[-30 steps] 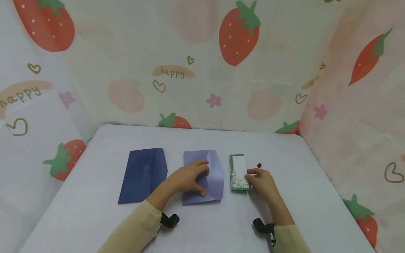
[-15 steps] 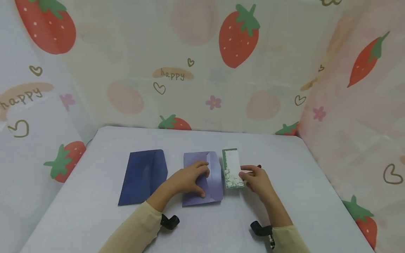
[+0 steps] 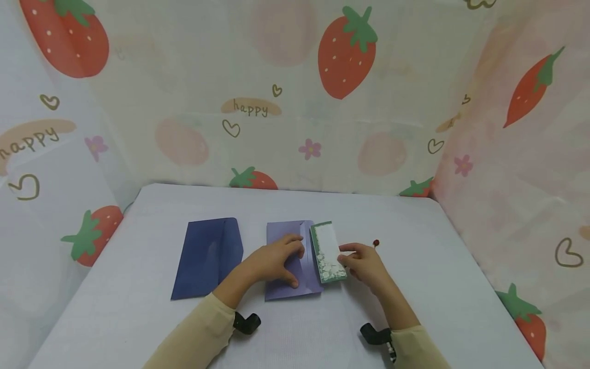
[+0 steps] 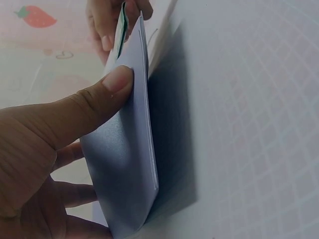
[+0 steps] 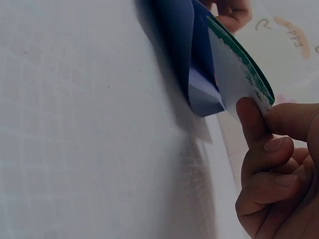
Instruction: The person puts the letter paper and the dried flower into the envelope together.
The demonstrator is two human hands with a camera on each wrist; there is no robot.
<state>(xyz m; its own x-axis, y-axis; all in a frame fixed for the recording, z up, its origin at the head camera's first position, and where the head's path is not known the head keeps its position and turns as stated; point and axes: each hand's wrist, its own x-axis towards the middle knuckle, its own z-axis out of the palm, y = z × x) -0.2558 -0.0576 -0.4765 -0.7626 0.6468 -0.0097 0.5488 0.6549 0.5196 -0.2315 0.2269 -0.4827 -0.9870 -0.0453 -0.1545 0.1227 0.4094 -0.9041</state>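
The lavender envelope (image 3: 282,290) lies at the middle of the table with its flap unfolded to the right. My left hand (image 3: 273,261) rests on it, thumb (image 4: 117,82) and fingertips set apart on its upper face. Between thumb and fingers, my right hand (image 3: 366,264) pinches the right edge of a folded white card (image 3: 328,251) with a green floral border. In the head view the card is tilted and overlaps the flap. The right wrist view shows the card (image 5: 229,74) with its far end close to the envelope (image 5: 204,94); how far it reaches is unclear.
A navy blue envelope (image 3: 205,261) lies to the left, partly behind my left forearm. A small dark red item (image 3: 376,243) sits just beyond my right hand. White cloth covers the table (image 3: 415,225), and a strawberry-print curtain (image 3: 184,66) stands behind it.
My right hand has lifted the card and carried it left from its spot beside the lavender envelope to over the flap, tilting it. The left hand has stayed in place.
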